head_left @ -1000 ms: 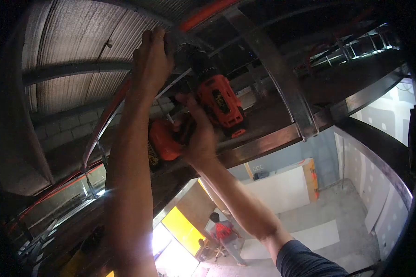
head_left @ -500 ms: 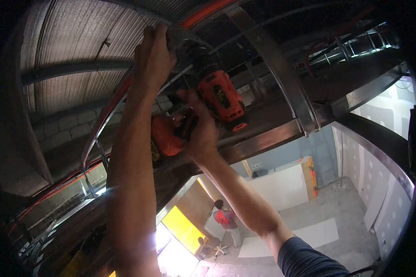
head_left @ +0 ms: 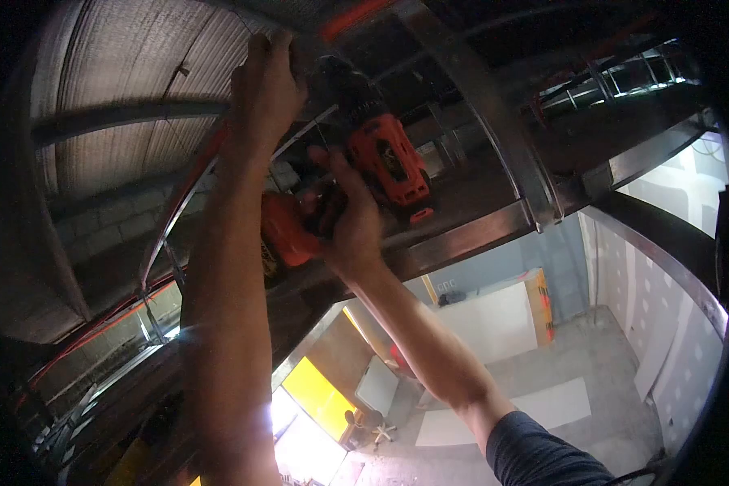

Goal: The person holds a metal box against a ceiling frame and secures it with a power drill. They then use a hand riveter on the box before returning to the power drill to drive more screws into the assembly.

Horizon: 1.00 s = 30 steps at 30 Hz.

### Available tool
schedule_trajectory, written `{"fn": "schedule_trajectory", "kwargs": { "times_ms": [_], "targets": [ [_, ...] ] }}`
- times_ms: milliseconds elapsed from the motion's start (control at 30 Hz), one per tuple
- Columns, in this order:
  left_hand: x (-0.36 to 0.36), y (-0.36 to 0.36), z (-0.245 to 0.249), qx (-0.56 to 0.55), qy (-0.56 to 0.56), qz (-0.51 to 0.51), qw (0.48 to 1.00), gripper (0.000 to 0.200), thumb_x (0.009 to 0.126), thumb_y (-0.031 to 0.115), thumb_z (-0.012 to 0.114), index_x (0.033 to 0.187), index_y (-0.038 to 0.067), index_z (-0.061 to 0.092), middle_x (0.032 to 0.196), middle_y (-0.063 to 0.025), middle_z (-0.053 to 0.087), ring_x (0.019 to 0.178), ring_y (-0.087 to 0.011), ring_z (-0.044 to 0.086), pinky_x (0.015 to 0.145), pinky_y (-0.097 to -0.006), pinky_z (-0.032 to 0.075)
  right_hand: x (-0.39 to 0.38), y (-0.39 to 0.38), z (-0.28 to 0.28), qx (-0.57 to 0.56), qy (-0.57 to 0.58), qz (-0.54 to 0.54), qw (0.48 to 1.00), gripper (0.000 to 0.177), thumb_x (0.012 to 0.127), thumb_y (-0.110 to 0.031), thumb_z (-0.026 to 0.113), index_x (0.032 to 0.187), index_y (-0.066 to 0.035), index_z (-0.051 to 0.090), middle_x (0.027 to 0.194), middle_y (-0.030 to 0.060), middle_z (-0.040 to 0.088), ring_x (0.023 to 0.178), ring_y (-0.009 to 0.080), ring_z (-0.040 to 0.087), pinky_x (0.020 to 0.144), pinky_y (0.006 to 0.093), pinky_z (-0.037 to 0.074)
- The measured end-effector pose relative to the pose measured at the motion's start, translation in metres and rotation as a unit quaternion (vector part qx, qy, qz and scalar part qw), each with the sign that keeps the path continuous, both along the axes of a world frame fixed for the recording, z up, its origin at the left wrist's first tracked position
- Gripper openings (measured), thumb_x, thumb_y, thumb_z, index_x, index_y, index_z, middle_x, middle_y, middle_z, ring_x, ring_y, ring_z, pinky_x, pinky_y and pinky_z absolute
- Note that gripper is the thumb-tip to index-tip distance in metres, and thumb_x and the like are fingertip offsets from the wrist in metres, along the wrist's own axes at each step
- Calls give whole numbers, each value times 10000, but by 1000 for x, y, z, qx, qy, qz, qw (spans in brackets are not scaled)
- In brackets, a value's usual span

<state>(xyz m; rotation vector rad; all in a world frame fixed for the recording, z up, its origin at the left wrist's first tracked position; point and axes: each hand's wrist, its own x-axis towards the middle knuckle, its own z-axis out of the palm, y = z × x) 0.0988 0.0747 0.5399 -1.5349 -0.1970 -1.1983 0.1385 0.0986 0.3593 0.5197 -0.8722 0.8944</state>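
My right hand (head_left: 355, 219) is wrapped round the handle of a red and black power drill (head_left: 389, 162), which points up toward the dark roof space. The drill's red base (head_left: 290, 231) shows left of that hand. Higher up and to the left, my left hand (head_left: 269, 89) is raised with bent fingers beside the drill's front end. Shadow hides its fingertips, and whatever they may hold cannot be made out. A metal channel (head_left: 494, 121) runs down just right of the drill.
Corrugated roofing (head_left: 138, 65) and a curved beam (head_left: 138, 120) lie at the upper left. A metal edge (head_left: 462, 241) crosses below the drill. Far below are a floor (head_left: 616, 389), a white sheet (head_left: 543, 413), a chair (head_left: 382, 433) and a person partly hidden behind my right forearm.
The person below has gone mostly out of sight behind my right forearm. The view has shifted slightly, while both hands and the drill keep nearly the same pose.
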Motion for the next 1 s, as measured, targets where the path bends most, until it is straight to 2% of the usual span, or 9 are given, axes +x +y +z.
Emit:
{"fn": "schedule_trajectory", "kwargs": {
  "times_ms": [100,233,333,433,500,633,700,933,1000],
  "targets": [
    [-1,2,2,36,15,-7,999,444,801,113,721,1190,33,522,1108,-208,583,1049,-452,599,876,-528,507,-5,-6,4,20,44,-4,999,252,986,-283,618,1114,-68,645,977,21,695,651,125,593,612,279,484],
    [-1,4,5,32,15,-8,999,463,822,117,706,1232,17,516,1108,-214,587,1046,-457,600,872,-526,508,-7,-8,6,3,67,7,998,233,986,-281,620,1094,-77,647,965,23,701,638,123,591,602,266,478],
    [-3,9,7,49,20,-14,999,451,854,114,675,1261,10,511,1113,-236,587,1033,-467,601,873,-529,509,-8,5,5,-31,25,-36,999,184,984,-276,627,1010,-94,640,877,16,679,613,116,572,581,272,469],
    [-3,7,3,43,21,-11,999,425,880,110,647,1268,4,510,1114,-257,585,1021,-477,602,875,-534,508,-11,12,7,16,54,-76,996,193,979,-297,639,908,-119,614,761,0,622,600,107,553,552,277,450],
    [-2,5,3,42,23,-12,999,409,888,107,637,1263,2,512,1112,-265,584,1016,-481,602,875,-538,507,-10,6,8,-41,32,-122,991,264,974,-340,651,821,-139,574,663,-19,542,572,99,523,529,271,425],
    [-2,11,12,45,13,-2,999,452,853,115,688,1255,11,512,1103,-258,586,1010,-476,611,859,-540,515,-11,14,12,-60,41,-122,990,285,957,-356,680,802,-146,566,642,-30,522,547,94,494,522,254,408],
    [-3,13,14,47,14,13,999,459,844,122,702,1250,18,515,1100,-254,588,1006,-474,615,853,-540,518,-12,15,15,-65,89,-105,988,269,969,-317,683,794,-161,553,618,-52,492,490,75,418,459,268,357],
    [-1,11,10,37,1,13,999,485,828,171,740,1242,41,524,1101,-237,595,1005,-466,622,843,-542,530,-9,11,14,-19,70,1,997,281,944,-326,720,782,-181,543,602,-70,491,464,58,406,427,242,333],
    [-1,12,11,23,4,12,1000,495,824,178,745,1244,41,522,1101,-235,596,1004,-464,624,842,-542,532,-8,11,14,-35,45,25,998,358,953,-376,693,717,-178,511,603,-60,466,529,74,405,537,252,345]
  ]
}}
